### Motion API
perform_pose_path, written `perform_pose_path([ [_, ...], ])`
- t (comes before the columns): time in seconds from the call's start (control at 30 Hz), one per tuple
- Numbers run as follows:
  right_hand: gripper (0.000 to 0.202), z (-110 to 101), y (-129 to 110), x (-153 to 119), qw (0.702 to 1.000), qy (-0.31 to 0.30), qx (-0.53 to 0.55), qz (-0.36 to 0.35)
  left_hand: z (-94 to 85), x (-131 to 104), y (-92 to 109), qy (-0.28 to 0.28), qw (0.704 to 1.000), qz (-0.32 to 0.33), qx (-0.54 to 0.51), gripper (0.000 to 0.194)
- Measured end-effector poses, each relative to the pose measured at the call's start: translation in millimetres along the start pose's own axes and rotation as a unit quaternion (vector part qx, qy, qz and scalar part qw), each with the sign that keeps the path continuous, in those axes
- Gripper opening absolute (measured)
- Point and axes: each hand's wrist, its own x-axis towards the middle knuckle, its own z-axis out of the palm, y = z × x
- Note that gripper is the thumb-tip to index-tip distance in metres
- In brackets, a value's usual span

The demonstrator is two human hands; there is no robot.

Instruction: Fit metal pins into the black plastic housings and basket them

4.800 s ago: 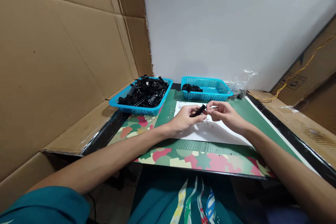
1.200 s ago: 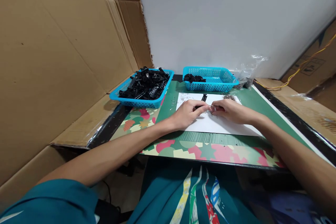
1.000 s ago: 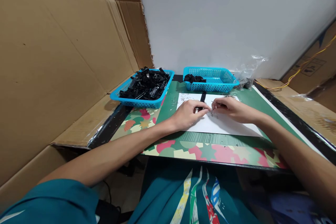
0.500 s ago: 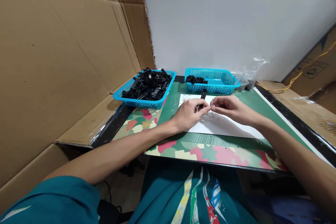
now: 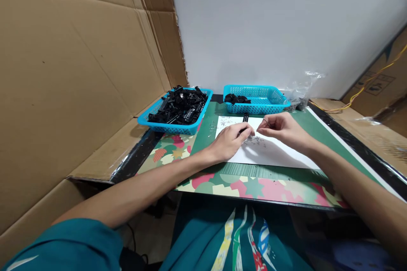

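Observation:
My left hand [image 5: 229,140] is closed around a black plastic strip-like part [image 5: 246,117], whose far end sticks out beyond the fingers. Just to its right, my right hand [image 5: 283,130] has thumb and forefinger pinched together; a thin, dark sliver shows at the fingertips, too small to name. A small gap separates the two hands. Below them lies a white sheet of paper [image 5: 276,154]. Scattered on it, partly under my left hand, are tiny metal pieces [image 5: 258,140], with another group [image 5: 226,122] near the sheet's far left corner.
A blue basket [image 5: 171,128] heaped with black plastic parts [image 5: 182,103] stands at the left. Behind the paper, a second blue basket [image 5: 270,108] holds a few black parts [image 5: 237,99]. A clear plastic bag [image 5: 300,97] sits beside it. Cardboard [image 5: 95,51] walls the left side.
My right hand has moved slightly right and up, away from my left fingertips. My left hand keeps its grip on the black part, which now points a little lower.

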Motion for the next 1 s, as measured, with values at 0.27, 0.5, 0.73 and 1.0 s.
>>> perform_pose_path([
  [0.27,0.023,-25,4,2,0.993,-0.004,-0.087,0.079,-3.3,-10,12,-0.116,0.977,-0.034,0.176,0.059],
  [0.5,0.02,-25,5,4,0.988,-0.063,-0.081,0.115,-4.4,-7,12,-0.125,0.978,-0.019,0.168,0.049],
  [0.73,0.015,-21,9,4,0.983,-0.054,-0.094,0.148,-3.1,-7,13,-0.132,0.977,-0.001,0.167,0.045],
  [1.0,0.018,-21,6,3,0.983,-0.069,-0.099,0.135,1.2,-5,6,-0.115,0.978,0.013,0.174,0.048],
])
